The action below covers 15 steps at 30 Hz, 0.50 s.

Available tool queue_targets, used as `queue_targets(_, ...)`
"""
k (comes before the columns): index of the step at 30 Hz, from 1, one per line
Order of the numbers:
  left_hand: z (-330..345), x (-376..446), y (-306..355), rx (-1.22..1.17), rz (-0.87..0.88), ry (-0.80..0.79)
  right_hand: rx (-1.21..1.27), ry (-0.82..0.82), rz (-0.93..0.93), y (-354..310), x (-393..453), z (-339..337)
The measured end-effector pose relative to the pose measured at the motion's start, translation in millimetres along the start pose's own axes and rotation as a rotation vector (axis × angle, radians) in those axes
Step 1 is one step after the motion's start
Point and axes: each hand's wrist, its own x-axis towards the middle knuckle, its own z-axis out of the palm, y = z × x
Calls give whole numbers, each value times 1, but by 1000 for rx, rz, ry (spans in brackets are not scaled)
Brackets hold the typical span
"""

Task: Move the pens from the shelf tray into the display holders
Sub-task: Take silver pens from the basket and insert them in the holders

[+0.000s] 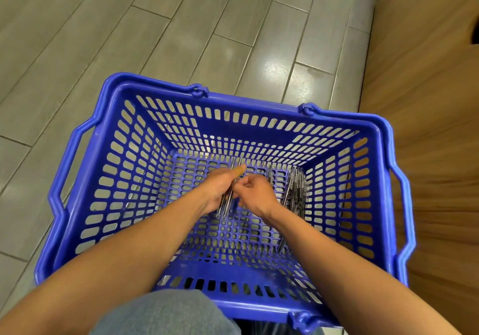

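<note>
Several pens (228,200) sit bunched in the left hand (220,187), its fingers curled round them low inside the blue basket (248,106). The right hand (256,194) pinches at that bunch, though what its fingertips hold cannot be told. More loose pens (294,189) lie heaped on the basket floor by the right wall. A slack grip could spill the bundle, and the thin barrels might poke through the slots. They look slim, clear-bodied and glossy.

This looks like a shop: a blue perforated plastic shopping basket with folded carry handles (166,132) sits at centre on grey plank-pattern floor tiles (129,23), and a light wood-grain fixture panel (427,101) rises at three o'clock.
</note>
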Motion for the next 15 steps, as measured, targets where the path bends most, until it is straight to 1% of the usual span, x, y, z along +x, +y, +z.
queue_targets(5,2,4,-6,48,18,69,-14,8,-8,2,4,6)
queue_targets(7,2,7,-7,32,30,111,-1,6,8,3,8,5)
queue_targets(10,-2,10,-6,46,26,184,1,61,85,12,14,-3)
queue_targets(12,-6,11,-6,65,21,214,-83,102,178,24,19,-13)
queue_targets(15,-9,14,-6,58,3,225,-342,190,287,46,27,-32)
